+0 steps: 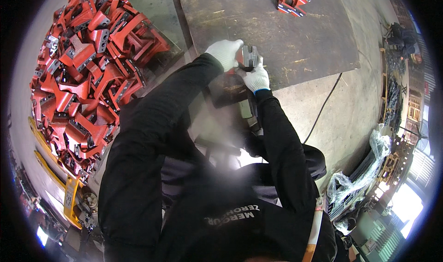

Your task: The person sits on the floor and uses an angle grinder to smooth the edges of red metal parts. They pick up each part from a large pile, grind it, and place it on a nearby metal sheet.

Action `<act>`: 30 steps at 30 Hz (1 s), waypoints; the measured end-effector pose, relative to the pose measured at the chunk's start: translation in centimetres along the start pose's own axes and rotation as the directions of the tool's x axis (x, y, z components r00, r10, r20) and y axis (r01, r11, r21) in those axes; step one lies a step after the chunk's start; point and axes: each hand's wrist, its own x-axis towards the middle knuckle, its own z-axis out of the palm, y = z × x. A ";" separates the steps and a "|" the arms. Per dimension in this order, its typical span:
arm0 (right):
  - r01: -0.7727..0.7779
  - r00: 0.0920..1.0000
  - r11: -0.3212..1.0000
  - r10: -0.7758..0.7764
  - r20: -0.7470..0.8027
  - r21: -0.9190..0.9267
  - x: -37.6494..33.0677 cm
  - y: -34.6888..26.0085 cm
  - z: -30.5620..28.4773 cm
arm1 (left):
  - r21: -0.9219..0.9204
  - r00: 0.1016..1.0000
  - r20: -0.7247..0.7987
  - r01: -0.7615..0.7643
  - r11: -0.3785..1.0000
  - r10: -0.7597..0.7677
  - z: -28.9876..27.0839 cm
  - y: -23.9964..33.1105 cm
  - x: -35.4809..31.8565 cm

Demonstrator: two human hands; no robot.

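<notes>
Both my hands wear white knit gloves and meet at the near edge of a dark worktable. My left hand (225, 53) is closed on the left side of a red metal bracket (249, 56), whose bare grey end faces up. On its near right side, my right hand (256, 77) grips the same bracket, thumb and fingers bent against it. Most of the bracket's red body is hidden by the gloves. Just below my hands is a dark, brownish block-like shape (228, 93), partly blurred by haze; I cannot make out its kind.
A large heap of red metal brackets (87, 91) rises at the left. Another red bracket (292, 0) lies on the far part of the dark worktable (318, 45). A black cable (323, 107) crosses the floor at right, near plastic wrap (355, 179). A yellow pallet jack (71, 199) stands lower left.
</notes>
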 end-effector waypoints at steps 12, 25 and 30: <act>-0.136 0.951 0.934 0.217 0.222 -0.330 -6.3 -5.0 -4.0 | 0.007 0.996 -0.077 -0.045 0.999 0.045 1.4 -1.6 0.3; -0.329 0.927 0.940 0.340 -0.156 0.091 -10.7 -1.1 2.6 | 0.004 0.996 -0.084 -0.041 0.999 0.041 1.4 -1.2 0.0; -0.267 0.947 0.957 0.282 -0.155 0.109 -10.5 0.2 4.0 | 0.008 0.999 -0.044 -0.021 1.000 0.022 1.1 -1.0 0.0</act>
